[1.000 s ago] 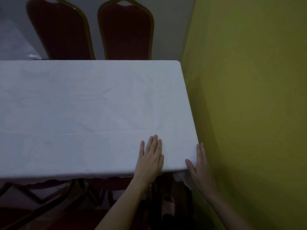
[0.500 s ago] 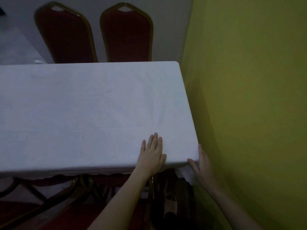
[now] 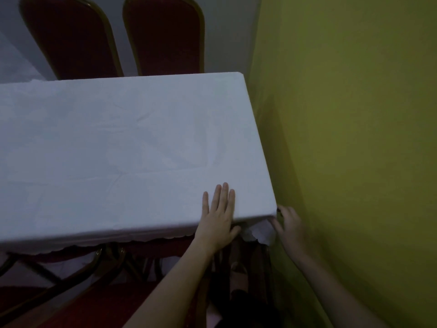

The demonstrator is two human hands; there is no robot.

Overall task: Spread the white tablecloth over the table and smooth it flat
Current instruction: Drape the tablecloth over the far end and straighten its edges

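Note:
The white tablecloth (image 3: pixel 123 147) covers the whole table top, with faint creases across its middle. Its scalloped hem hangs over the near edge. My left hand (image 3: pixel 218 215) lies flat on the cloth at the near edge, fingers together and pointing away, thumb hooked under the edge. My right hand (image 3: pixel 288 227) is at the near right corner, below the table top, its fingers against the hanging corner flap of cloth (image 3: pixel 261 233). Whether it pinches the flap is hard to tell.
A yellow-green wall (image 3: pixel 350 138) runs close along the table's right end. Two red chairs with gold frames (image 3: pixel 163 36) stand behind the far edge. More red chairs (image 3: pixel 78 287) are tucked under the near side.
My right hand has dropped from the table's corner edge to the hanging corner flap below it. My left hand has stayed flat near the edge. The view has shifted slightly.

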